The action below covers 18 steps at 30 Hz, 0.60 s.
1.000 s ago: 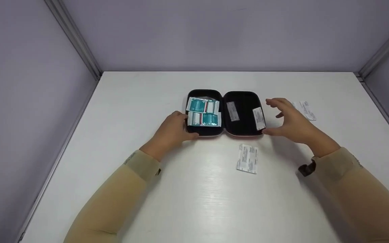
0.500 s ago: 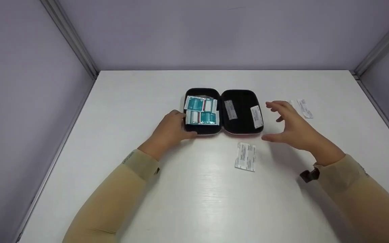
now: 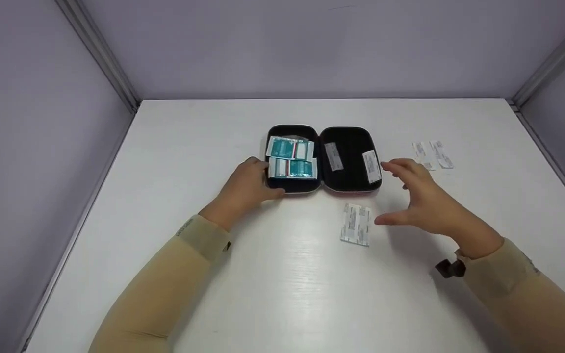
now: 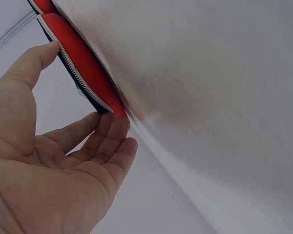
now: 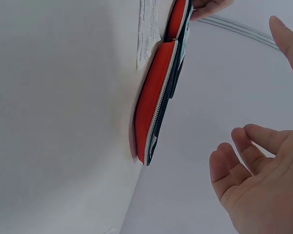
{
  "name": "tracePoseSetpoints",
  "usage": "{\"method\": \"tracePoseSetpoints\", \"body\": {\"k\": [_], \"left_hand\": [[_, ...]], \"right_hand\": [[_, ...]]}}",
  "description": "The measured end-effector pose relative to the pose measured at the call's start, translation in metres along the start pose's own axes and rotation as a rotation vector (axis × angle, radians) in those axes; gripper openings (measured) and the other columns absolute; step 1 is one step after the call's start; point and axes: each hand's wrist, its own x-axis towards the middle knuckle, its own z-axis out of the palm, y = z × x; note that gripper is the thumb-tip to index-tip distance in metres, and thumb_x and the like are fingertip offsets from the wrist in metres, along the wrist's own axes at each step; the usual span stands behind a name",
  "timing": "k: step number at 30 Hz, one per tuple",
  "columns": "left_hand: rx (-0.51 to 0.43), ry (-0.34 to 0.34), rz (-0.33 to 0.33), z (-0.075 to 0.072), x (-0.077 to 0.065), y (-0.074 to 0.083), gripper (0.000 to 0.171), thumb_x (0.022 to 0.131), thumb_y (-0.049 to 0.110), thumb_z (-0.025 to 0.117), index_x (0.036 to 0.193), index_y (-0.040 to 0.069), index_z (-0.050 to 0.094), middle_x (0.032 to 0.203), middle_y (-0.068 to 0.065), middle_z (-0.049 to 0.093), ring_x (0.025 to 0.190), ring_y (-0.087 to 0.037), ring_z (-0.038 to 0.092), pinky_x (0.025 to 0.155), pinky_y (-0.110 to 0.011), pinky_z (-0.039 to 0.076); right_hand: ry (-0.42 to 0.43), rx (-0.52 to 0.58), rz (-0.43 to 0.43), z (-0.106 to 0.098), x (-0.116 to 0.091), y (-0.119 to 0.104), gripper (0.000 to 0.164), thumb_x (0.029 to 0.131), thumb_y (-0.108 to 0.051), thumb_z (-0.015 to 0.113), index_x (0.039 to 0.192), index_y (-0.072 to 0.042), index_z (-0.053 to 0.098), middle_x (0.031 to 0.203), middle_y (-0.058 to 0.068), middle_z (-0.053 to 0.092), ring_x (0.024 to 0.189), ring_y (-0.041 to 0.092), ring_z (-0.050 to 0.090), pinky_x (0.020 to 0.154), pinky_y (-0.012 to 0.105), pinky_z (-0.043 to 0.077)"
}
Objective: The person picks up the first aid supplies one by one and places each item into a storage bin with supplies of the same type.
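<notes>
A zip case, red outside and black inside, lies unfolded on the table. My left hand holds its left half, thumb at the front edge and fingers along the side; the left wrist view shows the red shell between them. Teal-and-white sachets fill that half. In the right half are two small white packets, one by the hinge and one by the outer edge. My right hand hovers right of the case, thumb and fingers spread, holding nothing. Near its thumb lies a white printed packet.
Two narrow white packets lie side by side on the white table, behind my right hand. Pale partition walls stand at the back and both sides. A dark strap piece hangs at the right cuff.
My right hand has drawn away from the case's right edge, toward the front, and its thumb is nearer the loose white packet. The left hand keeps its place on the case.
</notes>
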Motion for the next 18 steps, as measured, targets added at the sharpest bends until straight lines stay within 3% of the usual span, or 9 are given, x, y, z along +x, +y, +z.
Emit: {"method": "tracePoseSetpoints", "body": {"k": [5, 18], "left_hand": [[0.000, -0.003, -0.003, -0.001, -0.001, 0.001, 0.082, 0.095, 0.042, 0.092, 0.158, -0.001, 0.060, 0.148, -0.015, 0.063, 0.137, -0.029, 0.062, 0.128, -0.046, 0.051], [0.003, 0.005, 0.002, 0.000, -0.002, 0.001, 0.083, 0.096, 0.043, 0.091, 0.158, -0.001, 0.060, 0.149, -0.013, 0.062, 0.137, -0.027, 0.061, 0.127, -0.044, 0.051]], "right_hand": [[-0.011, -0.037, 0.014, 0.004, -0.006, -0.002, 0.126, 0.078, -0.046, 0.106, 0.175, -0.005, 0.036, 0.177, 0.021, 0.032, 0.160, 0.045, 0.037, 0.130, 0.074, 0.038], [0.010, -0.101, 0.003, 0.012, -0.014, -0.003, 0.128, 0.077, -0.053, 0.105, 0.174, -0.005, 0.038, 0.175, 0.024, 0.035, 0.164, 0.047, 0.033, 0.131, 0.074, 0.036]]}}
